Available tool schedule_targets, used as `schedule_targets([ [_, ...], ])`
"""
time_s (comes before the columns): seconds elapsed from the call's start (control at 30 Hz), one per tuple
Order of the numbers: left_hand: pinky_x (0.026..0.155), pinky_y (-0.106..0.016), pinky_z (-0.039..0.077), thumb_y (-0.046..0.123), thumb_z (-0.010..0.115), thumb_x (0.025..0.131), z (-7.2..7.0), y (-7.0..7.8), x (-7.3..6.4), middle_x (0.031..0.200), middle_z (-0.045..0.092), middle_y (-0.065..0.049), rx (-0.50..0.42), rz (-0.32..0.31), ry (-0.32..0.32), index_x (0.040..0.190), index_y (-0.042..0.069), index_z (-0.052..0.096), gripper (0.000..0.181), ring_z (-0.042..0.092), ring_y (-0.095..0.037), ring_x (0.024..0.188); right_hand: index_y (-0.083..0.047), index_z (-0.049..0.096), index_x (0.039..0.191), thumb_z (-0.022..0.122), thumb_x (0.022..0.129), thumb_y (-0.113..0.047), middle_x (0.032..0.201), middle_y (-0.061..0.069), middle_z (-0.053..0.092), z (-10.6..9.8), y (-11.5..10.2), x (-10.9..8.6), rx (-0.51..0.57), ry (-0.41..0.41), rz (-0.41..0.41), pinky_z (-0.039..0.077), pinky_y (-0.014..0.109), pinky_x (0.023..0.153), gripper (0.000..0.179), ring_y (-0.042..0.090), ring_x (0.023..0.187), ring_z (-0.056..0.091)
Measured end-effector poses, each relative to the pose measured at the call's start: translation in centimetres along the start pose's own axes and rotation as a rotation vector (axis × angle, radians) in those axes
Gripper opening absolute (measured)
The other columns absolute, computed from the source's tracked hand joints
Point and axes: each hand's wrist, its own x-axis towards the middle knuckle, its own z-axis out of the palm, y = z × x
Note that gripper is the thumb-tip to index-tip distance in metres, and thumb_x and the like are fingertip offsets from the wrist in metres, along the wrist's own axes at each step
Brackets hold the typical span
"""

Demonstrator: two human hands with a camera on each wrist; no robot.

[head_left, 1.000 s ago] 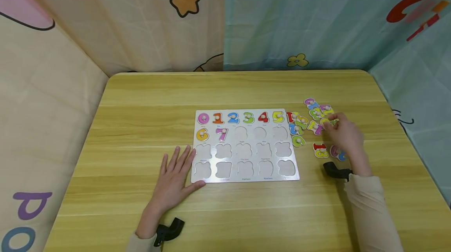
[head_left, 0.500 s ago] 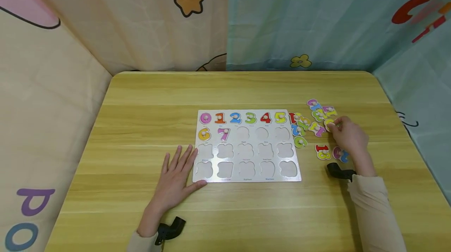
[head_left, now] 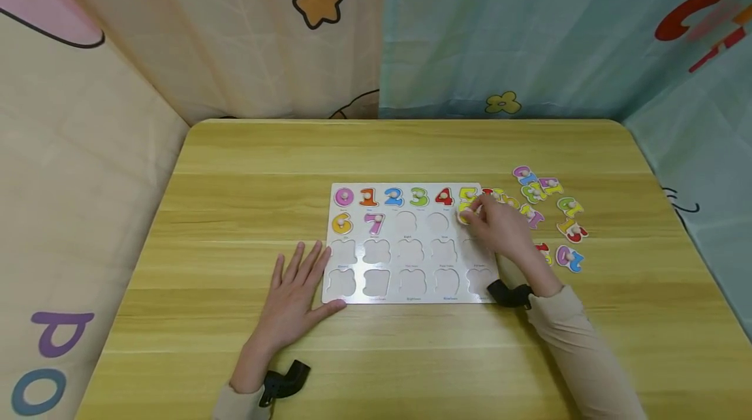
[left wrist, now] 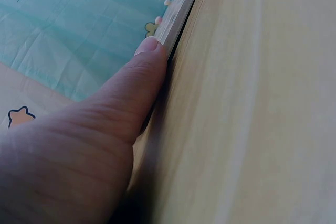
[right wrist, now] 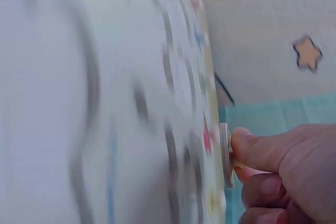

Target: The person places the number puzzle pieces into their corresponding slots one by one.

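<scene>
A white number puzzle board [head_left: 393, 251] lies on the table, with the knobbed numerals 0 to 7 seated in its upper rows. My right hand [head_left: 504, 229] is over the board's upper right part, pinching a yellow number puzzle piece [head_left: 462, 213] just below the seated yellow 5 [head_left: 468, 195]. Edge-on in the right wrist view, the held piece [right wrist: 226, 156] hangs from thumb and fingers close over the board. My left hand [head_left: 288, 309] lies flat with spread fingers at the lower left corner. Its thumb [left wrist: 139, 72] touches the board's near edge.
Several loose number pieces lie right of the board, among them a purple-and-blue one [head_left: 570, 258] and a yellow-and-red one [head_left: 572, 230]. Others are partly hidden behind my right hand. Printed curtains [head_left: 235, 34] stand behind the wooden table [head_left: 176, 341].
From the loose pieces at the right, my right hand has lifted the yellow number puzzle piece and carried it left over the board. My left hand stays in place.
</scene>
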Motion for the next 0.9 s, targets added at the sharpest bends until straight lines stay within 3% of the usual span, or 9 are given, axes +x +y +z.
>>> schedule_targets([
  [0.17, 0.11, -0.054, -0.005, 0.067, 0.052, 0.084, 0.0, 0.0, 0.0, 0.158, 0.012, -0.004, 0.002, -0.001, -0.007, 0.153, 0.017, 0.018, 0.092, 0.0, -0.03, 0.143, -0.008, 0.058, 0.094, 0.066, 0.09, -0.033, 0.06, -0.002, 0.049, 2.7, -3.9, 1.2, 0.03, -0.101, -0.061, 0.032, 0.029, 0.044, 0.027, 0.016, 0.05, 0.045],
  [0.33, 0.11, -0.054, -0.006, 0.068, 0.052, 0.084, 0.0, 0.1, -0.1, 0.158, 0.012, -0.005, 0.003, -0.002, -0.007, 0.153, 0.017, 0.018, 0.092, -0.001, -0.03, 0.143, -0.01, 0.059, 0.092, 0.066, 0.089, -0.035, 0.058, -0.003, 0.048, 4.5, -6.1, 2.0, 0.033, -0.164, -0.076, 0.03, 0.028, 0.043, 0.027, 0.015, 0.049, 0.044],
  [0.53, 0.11, -0.054, -0.006, 0.067, 0.052, 0.084, -0.1, 0.2, 0.0, 0.158, 0.013, -0.005, 0.002, -0.005, -0.013, 0.153, 0.017, 0.019, 0.092, 0.0, -0.03, 0.143, -0.009, 0.058, 0.092, 0.065, 0.09, -0.036, 0.057, -0.003, 0.048, 5.7, -7.3, 2.2, 0.02, -0.153, -0.058, 0.031, 0.029, 0.045, 0.027, 0.015, 0.049, 0.045],
  [0.9, 0.11, -0.055, -0.002, 0.066, 0.055, 0.083, 0.0, 0.2, 0.0, 0.157, 0.017, -0.007, 0.002, 0.001, 0.012, 0.152, 0.015, 0.023, 0.092, 0.004, -0.032, 0.143, -0.01, 0.057, 0.092, 0.065, 0.09, -0.036, 0.057, -0.002, 0.048, 5.8, -7.8, 2.3, -0.005, -0.152, -0.026, 0.032, 0.03, 0.045, 0.027, 0.016, 0.05, 0.046],
])
